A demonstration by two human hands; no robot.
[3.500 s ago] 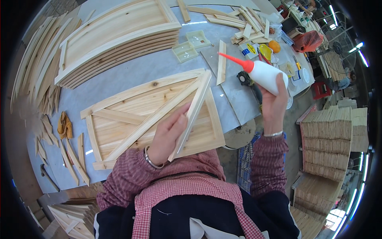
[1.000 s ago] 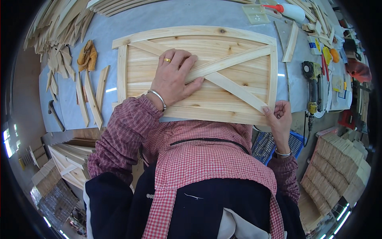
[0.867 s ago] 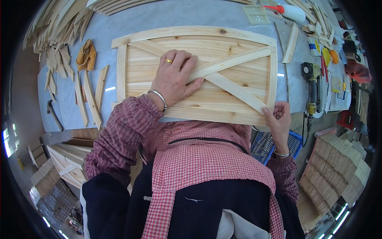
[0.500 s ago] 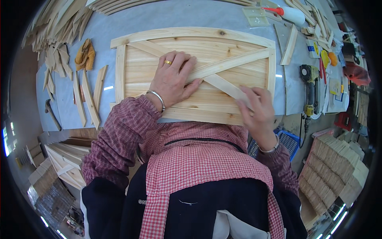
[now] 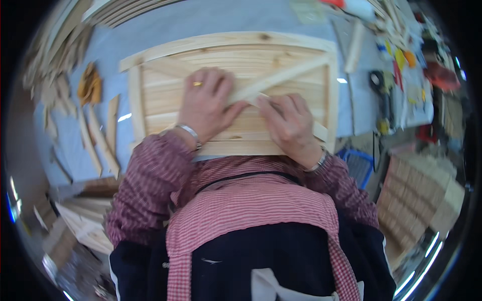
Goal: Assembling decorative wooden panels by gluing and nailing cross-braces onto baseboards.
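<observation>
A framed wooden panel (image 5: pixel 241 57) with an arched top rail lies flat on the table, its near edge against my apron. Over its left half rests my left hand (image 5: pixel 205 103), fingers bent and thumb stretched toward the middle, gripping the long diagonal slat (image 5: pixel 286 73) and hiding its lower end. Another slat (image 5: pixel 170 67) runs from the upper left corner under that hand. Just right of the crossing, my right hand (image 5: pixel 288 123) pinches the inner end of a short slat (image 5: pixel 320 131), whose other end points to the lower right corner. My fingers cover most of it.
Loose wooden strips (image 5: pixel 103 143) and a tan glove (image 5: pixel 90 84) lie to the left. A nail gun (image 5: pixel 384 100) sits on the right, near an offcut (image 5: pixel 355 47) and a white bottle (image 5: pixel 359 9). A blue crate (image 5: pixel 358 164) stands below the table's right side.
My right hand has slid up and left along the short slat toward the crossing. My left hand stays on the panel. The view has shifted and blurred slightly.
</observation>
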